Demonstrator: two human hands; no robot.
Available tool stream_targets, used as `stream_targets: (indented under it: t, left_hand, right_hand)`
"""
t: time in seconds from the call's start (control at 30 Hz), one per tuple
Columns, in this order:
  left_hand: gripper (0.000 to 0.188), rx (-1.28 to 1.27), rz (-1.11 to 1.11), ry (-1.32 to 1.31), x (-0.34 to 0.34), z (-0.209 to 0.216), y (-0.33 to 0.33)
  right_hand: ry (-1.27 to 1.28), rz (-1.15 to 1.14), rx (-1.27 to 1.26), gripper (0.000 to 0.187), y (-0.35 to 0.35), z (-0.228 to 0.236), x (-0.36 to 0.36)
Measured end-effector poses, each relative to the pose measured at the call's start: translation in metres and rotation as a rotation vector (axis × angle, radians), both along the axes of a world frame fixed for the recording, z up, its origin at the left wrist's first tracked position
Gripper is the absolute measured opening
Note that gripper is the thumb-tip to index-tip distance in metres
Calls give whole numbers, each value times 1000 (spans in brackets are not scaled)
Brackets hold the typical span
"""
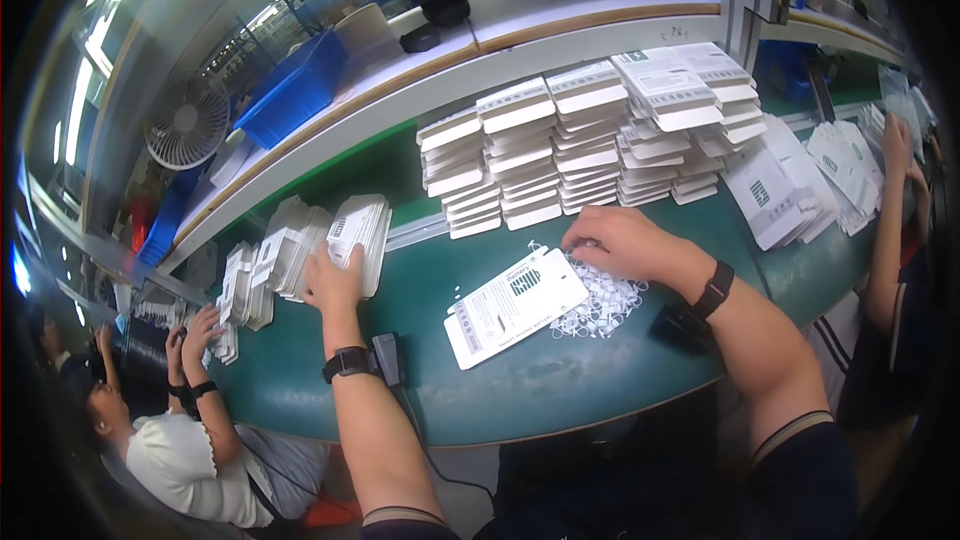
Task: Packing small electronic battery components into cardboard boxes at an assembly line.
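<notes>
My left hand [335, 280] reaches to the near side of a stack of flat white printed cartons [362, 230], its thumb and fingers apart against the lower end. My right hand [625, 245] is over a loose pile of small white plastic loops [602, 305]. Its fingers curl together at the pile's far edge, and whatever lies between the fingertips is hidden. Between my hands, several flat white cartons with green print [515, 305] lie overlapped on the green table [570, 390], their right end beside the loops.
Tall stacks of white cartons [525, 160] stand along the table's back. More cartons [770, 185] fan out at right. Blue bins [292, 90] sit on the raised shelf [560, 0]. A cabled device [387, 358] is beside my left wrist. Co-workers [190, 450] work on both sides.
</notes>
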State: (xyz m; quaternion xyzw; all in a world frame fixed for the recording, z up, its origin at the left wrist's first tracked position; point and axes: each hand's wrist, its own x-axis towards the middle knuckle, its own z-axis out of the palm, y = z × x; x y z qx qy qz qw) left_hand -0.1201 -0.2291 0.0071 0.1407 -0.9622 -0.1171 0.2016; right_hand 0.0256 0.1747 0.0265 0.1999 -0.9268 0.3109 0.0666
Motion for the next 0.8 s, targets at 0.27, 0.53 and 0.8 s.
stream_targets:
  t: [0.27, 0.53, 0.8]
  left_hand:
    - [64, 62, -18, -110, 6, 11, -4]
    - [39, -21, -49, 9, 0, 2, -10]
    - [40, -84, -269, 358, 18, 20, 4]
  right_hand:
    - [51, 9, -2, 19, -3, -7, -1]
    - [58, 25, 21, 19, -3, -2, -1]
    - [31, 19, 15, 18, -3, 0, 1]
